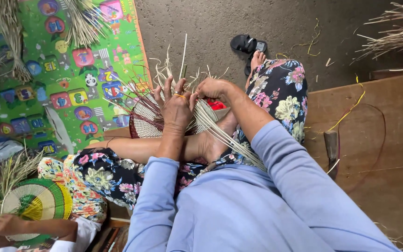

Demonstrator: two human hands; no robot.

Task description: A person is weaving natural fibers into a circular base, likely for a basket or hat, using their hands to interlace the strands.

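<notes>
A half-woven round basket piece of pale straw with dark reddish ribs rests on my lap above my bare foot. My left hand lies over it with fingers spread, a thin yellow strand across one finger. My right hand is closed on a bundle of pale straw strands that runs down toward my right sleeve. Loose strand ends stick up beyond both hands.
A colourful play mat lies at the left with straw bundles on it. Another person's hand holds a green and yellow woven disc at the lower left. A black sandal lies ahead. A knife rests on the wooden board at the right.
</notes>
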